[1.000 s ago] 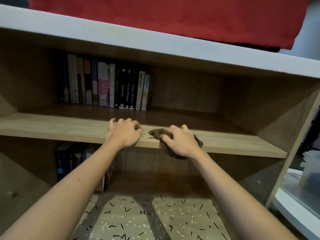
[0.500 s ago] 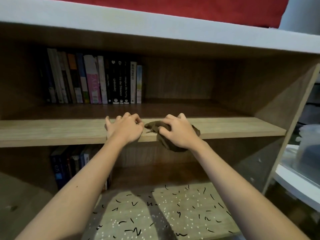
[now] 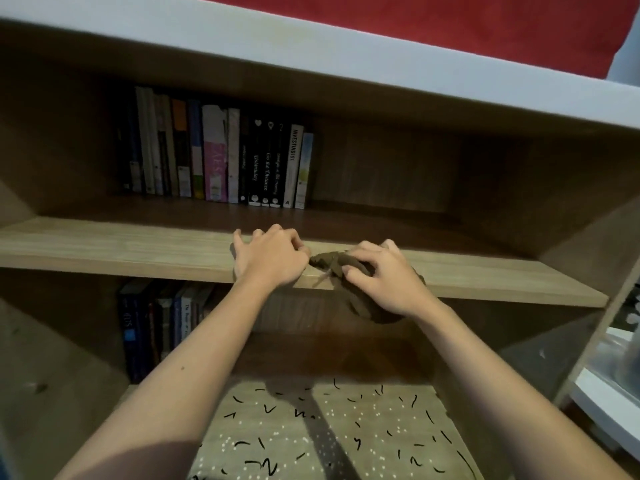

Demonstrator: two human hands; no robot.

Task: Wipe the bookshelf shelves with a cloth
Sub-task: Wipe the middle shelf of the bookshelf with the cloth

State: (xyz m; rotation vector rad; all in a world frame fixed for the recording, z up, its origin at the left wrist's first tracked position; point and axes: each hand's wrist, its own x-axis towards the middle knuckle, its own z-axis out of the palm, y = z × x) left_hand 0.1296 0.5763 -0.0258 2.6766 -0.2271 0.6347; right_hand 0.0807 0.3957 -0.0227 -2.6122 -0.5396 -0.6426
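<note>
The middle wooden shelf [image 3: 121,251] of the bookshelf runs across the view. My right hand [image 3: 384,278] grips a crumpled dark brown cloth [image 3: 332,261] and presses it on the shelf's front edge. Part of the cloth hangs down over the edge below my palm. My left hand [image 3: 270,259] rests on the same front edge just left of the cloth, fingers curled, thumb spread to the left, holding nothing.
A row of upright books [image 3: 221,157] stands at the back left of the middle shelf, and more books [image 3: 156,327] stand at the left of the shelf below. A patterned mat [image 3: 329,434] lies on the bottom. A white table with a plastic container [image 3: 623,358] stands at the right.
Only the camera has shifted and tilted. Both hands stay at the same spot on the shelf's front edge, the right one still holding the cloth.
</note>
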